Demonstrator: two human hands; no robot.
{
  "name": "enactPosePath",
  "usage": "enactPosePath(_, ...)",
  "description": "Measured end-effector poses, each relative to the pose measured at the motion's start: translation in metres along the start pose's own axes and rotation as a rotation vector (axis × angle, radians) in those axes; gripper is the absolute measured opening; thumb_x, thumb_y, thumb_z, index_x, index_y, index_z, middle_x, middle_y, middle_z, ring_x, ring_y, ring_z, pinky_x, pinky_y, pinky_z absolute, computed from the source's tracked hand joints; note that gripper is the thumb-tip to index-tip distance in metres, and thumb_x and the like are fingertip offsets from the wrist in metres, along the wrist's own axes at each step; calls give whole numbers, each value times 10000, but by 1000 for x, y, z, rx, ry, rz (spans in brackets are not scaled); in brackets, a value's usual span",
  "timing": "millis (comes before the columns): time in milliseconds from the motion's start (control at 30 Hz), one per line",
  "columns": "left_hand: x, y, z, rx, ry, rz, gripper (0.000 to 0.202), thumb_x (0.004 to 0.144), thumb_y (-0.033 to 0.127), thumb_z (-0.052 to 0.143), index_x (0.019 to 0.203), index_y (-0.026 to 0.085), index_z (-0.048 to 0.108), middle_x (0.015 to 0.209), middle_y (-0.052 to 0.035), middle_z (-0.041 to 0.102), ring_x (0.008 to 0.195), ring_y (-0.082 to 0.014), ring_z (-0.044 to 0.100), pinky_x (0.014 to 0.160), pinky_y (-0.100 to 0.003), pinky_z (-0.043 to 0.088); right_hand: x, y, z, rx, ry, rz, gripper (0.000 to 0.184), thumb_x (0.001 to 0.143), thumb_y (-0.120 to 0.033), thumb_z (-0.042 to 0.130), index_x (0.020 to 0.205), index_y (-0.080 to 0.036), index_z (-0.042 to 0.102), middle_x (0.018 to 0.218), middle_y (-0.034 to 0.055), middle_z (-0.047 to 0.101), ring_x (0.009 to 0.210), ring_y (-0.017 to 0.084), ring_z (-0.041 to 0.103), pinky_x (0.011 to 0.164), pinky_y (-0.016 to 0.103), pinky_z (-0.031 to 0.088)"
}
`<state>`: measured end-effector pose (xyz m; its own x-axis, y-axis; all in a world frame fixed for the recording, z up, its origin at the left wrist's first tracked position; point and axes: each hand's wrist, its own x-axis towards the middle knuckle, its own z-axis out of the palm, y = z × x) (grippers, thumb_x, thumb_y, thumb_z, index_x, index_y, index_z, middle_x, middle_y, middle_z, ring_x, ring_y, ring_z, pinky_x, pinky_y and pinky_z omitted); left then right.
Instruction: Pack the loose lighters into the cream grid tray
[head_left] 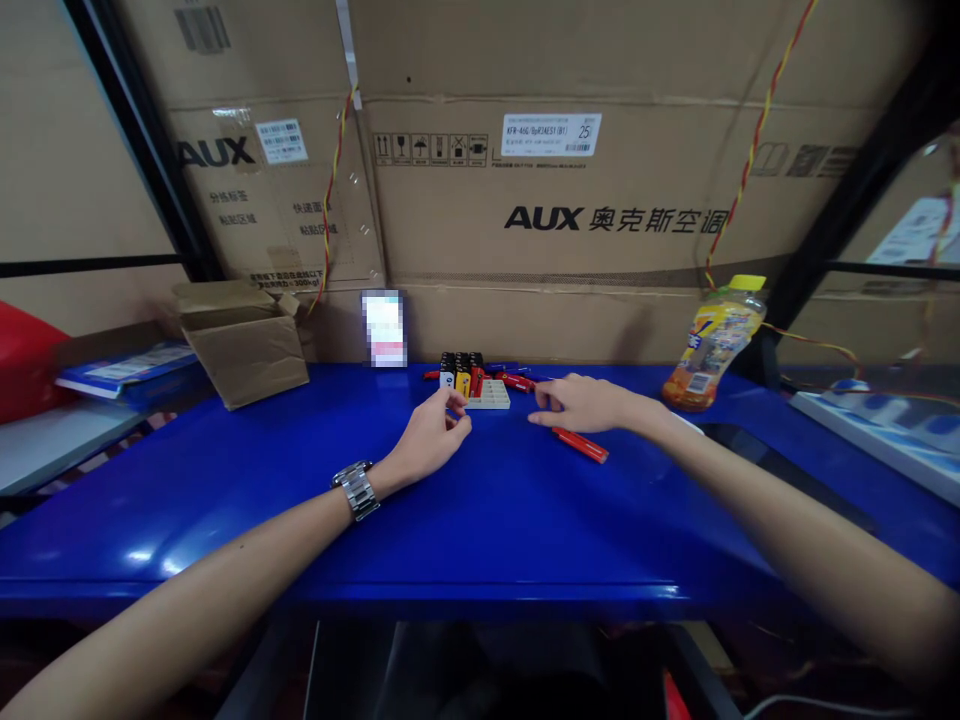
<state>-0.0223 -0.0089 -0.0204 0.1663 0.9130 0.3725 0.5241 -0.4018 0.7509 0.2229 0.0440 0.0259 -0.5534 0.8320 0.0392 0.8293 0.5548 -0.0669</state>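
A small white grid tray sits near the back middle of the blue table, with several black, yellow and red lighters standing in its far rows. My left hand, a metal watch on its wrist, rests just left of the tray with its fingers curled together; whether it pinches anything I cannot tell. My right hand lies to the tray's right, fingers pointing at it. A red lighter lies flat below that hand. More red lighters lie behind the tray.
An open cardboard box stands at the back left. A yellow-capped drink bottle leans at the back right. Large AUX cartons wall off the rear. A blue-and-white strip lies at the right edge.
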Motion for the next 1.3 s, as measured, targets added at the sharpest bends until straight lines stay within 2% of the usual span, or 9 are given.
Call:
enactPosePath(133,0,0,-1,44,-28,31,147,810,234,518,937,161,532,908,-61,625,722,-151,587,664,-299,474,-24,14,-7,2,-139,104,263,715,-468,651,697,-208,616,701,78,632,658,209,576,567,324,377)
enactPosePath(267,-2,3,-2,64,-52,63,130,835,257,508,915,163,549,858,-52,638,712,-154,585,648,-293,462,-28,13,-1,139,-186,36,115,671,-263,641,596,-205,576,593,43,617,588,175,562,544,308,377)
enactPosePath(400,-3,6,-1,63,-112,67,238,904,358,448,904,161,582,791,-49,646,683,-159,583,638,-301,447,-13,-8,13,459,-5,-9,115,727,-277,595,659,-195,551,567,12,622,510,137,557,516,290,407)
enactPosePath(567,-3,3,4,-40,-247,137,387,891,459,502,1141,166,539,897,-61,675,746,-180,617,665,-315,469,6,-50,31,999,141,46,201,786,-354,624,735,-183,530,636,30,649,549,132,610,516,270,488)
enactPosePath(700,-1,-4,6,59,-196,175,257,849,388,566,979,168,548,813,-48,650,695,-185,588,623,-316,447,9,-75,38,1198,139,1,215,762,-340,689,747,-167,563,654,20,644,594,129,631,587,283,545)
enactPosePath(867,1,-8,6,-105,-167,74,132,890,274,451,952,171,505,767,-32,621,646,-145,569,608,-291,449,10,-68,38,1157,209,24,261,842,-404,600,768,-154,617,718,68,683,605,141,654,595,291,546)
enactPosePath(967,0,-4,5,-212,-121,-14,210,909,364,435,931,172,517,702,5,558,576,-112,494,543,-254,402,13,-54,42,1112,292,70,254,849,-379,579,720,-161,597,685,52,660,528,124,623,539,278,519)
enactPosePath(1067,-2,1,3,-269,-124,-64,379,917,481,391,729,179,522,547,39,443,472,-91,382,467,-237,314,14,-46,47,1046,261,66,235,850,-327,564,686,-159,583,654,42,647,501,113,601,529,268,506)
enactPosePath(1300,-4,7,1,-88,-30,-63,394,833,449,478,539,190,431,471,47,358,434,-82,301,432,-241,226,13,-46,50,973,239,29,210,854,-264,533,683,-155,586,624,25,635,512,107,589,550,257,498)
